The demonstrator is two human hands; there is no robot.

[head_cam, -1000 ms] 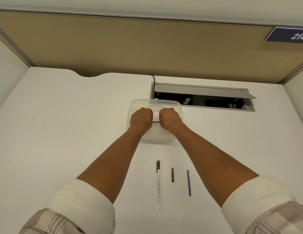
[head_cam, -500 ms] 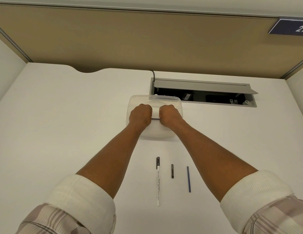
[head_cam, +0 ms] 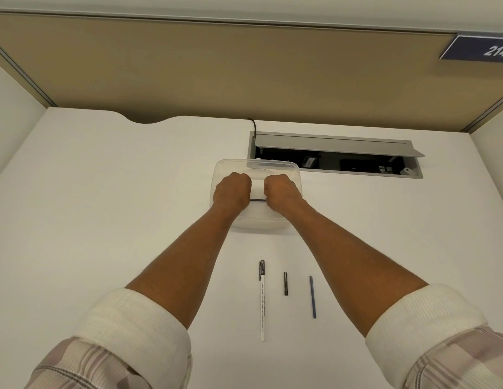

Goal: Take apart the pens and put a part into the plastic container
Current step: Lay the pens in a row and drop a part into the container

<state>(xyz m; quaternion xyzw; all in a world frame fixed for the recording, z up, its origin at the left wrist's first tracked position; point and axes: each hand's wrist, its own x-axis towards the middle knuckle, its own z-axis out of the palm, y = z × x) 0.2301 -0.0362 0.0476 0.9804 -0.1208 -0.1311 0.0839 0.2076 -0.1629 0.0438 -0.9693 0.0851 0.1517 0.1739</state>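
Pulling a pen apart over the tub

Lying nearest the person on the white desk (head_cam: 104, 220) are three loose pieces, all pointing away from the body: a white pen (head_cam: 262, 301) with a dark cap at its far end, a short black part (head_cam: 285, 283) just to its right, and a thin blue refill (head_cam: 312, 296) further right again. None of them is touching another, and neither hand is reaching for them.

Further out, both forearms are stretching forward and the two fists are meeting over the tub (head_cam: 256, 223). The left hand (head_cam: 232, 193) and the right hand (head_cam: 281, 193) are each closing tight on one end of a pen (head_cam: 257, 200), with only a short dark stretch of it showing in the narrow gap between them. That pen is running left to right, crosswise to the pieces on the desk, so any pull will be going straight sideways, each hand toward its own side. Neither hand is nearer; they are sharing it evenly.

The clear tub is sitting directly beneath the fists, its far rim showing beyond the knuckles. Judging by that, whatever comes free has only to drop straight down.

Beyond the tub, an open cable tray (head_cam: 334, 155) is set into the desk, before a tan panel (head_cam: 244, 74).
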